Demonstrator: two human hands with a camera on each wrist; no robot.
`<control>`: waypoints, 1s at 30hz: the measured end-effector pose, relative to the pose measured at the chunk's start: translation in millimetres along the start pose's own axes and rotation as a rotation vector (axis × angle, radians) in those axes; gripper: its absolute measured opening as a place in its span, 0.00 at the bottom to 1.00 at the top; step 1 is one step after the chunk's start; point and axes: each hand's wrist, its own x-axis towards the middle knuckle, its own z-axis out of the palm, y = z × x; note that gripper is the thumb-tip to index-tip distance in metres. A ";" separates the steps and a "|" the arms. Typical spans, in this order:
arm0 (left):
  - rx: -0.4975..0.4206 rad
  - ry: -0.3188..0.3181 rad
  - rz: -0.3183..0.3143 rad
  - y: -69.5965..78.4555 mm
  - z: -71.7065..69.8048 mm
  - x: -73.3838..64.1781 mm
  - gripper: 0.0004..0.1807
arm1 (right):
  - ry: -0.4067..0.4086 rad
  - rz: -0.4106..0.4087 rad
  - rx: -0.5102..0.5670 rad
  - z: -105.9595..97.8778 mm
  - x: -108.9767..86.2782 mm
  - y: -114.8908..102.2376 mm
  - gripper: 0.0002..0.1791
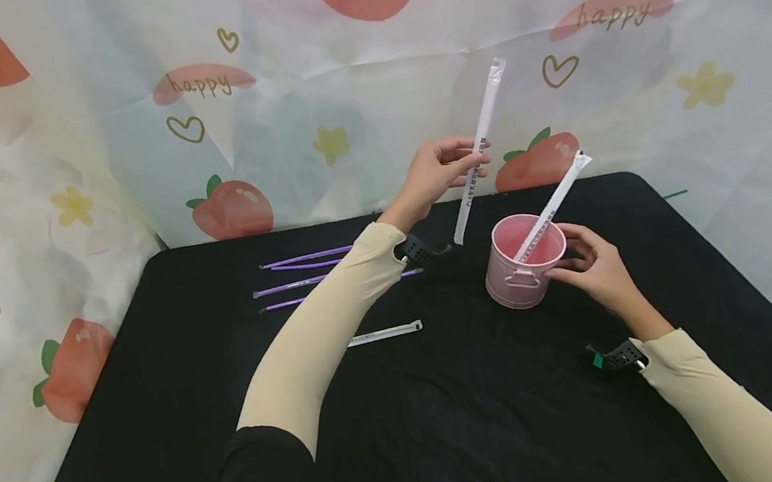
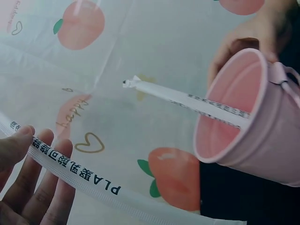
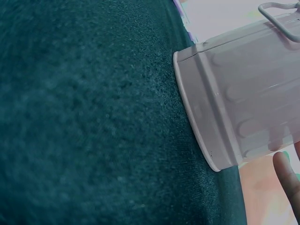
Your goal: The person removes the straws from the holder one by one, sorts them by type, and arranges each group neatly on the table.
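Note:
My left hand (image 1: pixel 436 167) pinches a paper-wrapped straw (image 1: pixel 489 104) between thumb and fingers. This straw tilts above the table, its lower end left of the pink bucket (image 1: pixel 513 288). Dark printed lettering runs along its wrapper (image 2: pixel 93 184) in the left wrist view. My right hand (image 1: pixel 595 267) holds the bucket by its right side, thumb toward the front and fingers bent round the back. A second wrapped straw (image 1: pixel 556 198) leans out of the bucket over the rim. In the right wrist view, the bucket's base (image 3: pixel 201 108) shows against the dark cloth.
Several thin purple sticks (image 1: pixel 290 287) lie on the black-covered table (image 1: pixel 452 426) at the left, partly hidden by my left sleeve (image 1: pixel 325 337). Nearer me lies another white wrapped straw (image 1: pixel 390 332). A peach-printed curtain (image 1: pixel 397 95) hangs behind the table.

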 end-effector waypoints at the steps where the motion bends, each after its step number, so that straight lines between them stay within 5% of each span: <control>1: 0.011 0.000 -0.007 -1.3 -1.9 -2.7 0.16 | 0.002 0.002 -0.007 0.0 0.4 -0.2 0.37; 30: 0.193 -0.079 -0.174 -37.3 -60.6 -93.6 0.09 | 0.006 0.013 -0.035 0.3 0.6 3.3 0.38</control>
